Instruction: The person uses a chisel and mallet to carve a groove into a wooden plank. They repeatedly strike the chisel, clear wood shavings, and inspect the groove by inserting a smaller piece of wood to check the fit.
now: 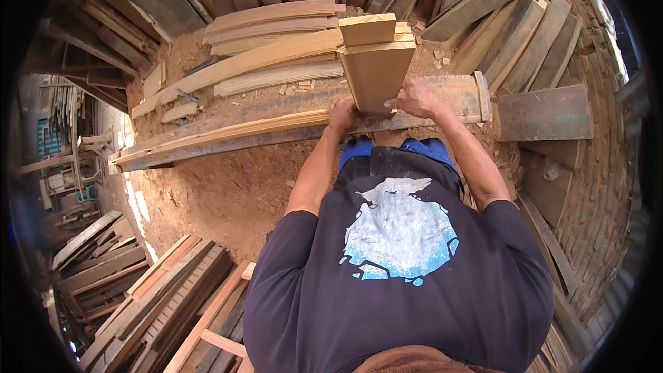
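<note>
In front of me a wide pale wooden board stands raised over the low wooden bench, its top end tipped away. Shorter wood pieces show at its far end, flush against it or behind it; I cannot tell how they join. My left hand is closed at the board's near left corner, its fingers partly hidden. Around the right edge, my right hand grips the board with a finger or thumb across its face. Long thin wooden strips lie along the bench and end by my left hand.
The bench runs across before my knees. Behind it several sawn planks lie on sawdust, with a dark metal tool among them. Planks lean along the back and right. More stacked timber is at the lower left.
</note>
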The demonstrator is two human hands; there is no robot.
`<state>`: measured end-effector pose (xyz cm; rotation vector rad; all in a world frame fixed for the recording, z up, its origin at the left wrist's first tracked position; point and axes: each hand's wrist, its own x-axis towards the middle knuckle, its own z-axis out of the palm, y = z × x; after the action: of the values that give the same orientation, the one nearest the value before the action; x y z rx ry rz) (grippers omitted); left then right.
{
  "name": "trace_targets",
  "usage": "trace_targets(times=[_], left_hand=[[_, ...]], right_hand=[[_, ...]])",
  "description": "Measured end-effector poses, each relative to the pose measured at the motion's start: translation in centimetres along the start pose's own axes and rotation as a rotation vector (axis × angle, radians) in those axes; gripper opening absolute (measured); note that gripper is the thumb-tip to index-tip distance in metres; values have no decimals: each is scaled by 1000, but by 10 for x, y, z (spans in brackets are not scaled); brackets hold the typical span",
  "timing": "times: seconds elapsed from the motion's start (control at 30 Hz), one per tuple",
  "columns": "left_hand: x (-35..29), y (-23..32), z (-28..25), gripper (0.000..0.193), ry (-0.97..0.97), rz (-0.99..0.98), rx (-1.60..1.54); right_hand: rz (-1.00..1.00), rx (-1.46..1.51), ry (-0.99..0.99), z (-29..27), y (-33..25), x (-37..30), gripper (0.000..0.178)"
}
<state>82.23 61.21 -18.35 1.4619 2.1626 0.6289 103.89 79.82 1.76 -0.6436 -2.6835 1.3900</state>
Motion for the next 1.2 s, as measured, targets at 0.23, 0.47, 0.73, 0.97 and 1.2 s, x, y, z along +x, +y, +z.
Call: trace_targets(times=[0.23,0.47,0.73,0.97,1.2], left_hand=[[-16,40,-24,44,110,124,-15],[-25,36,-17,52,235,203,-36],[-22,34,-8,54,176,166,-12],[-18,27,-11,49,55,102,-64],[-13,47,-29,33,91,114,-58]], right_hand=[[100,-289,-152,57,68,1,45],[34,-157,-35,86,86,5,39],[-20,-272,41,100,91,-1,42],[-55,-298,102,100,99,1,45],[314,-107,16,42,110,-13,63]])
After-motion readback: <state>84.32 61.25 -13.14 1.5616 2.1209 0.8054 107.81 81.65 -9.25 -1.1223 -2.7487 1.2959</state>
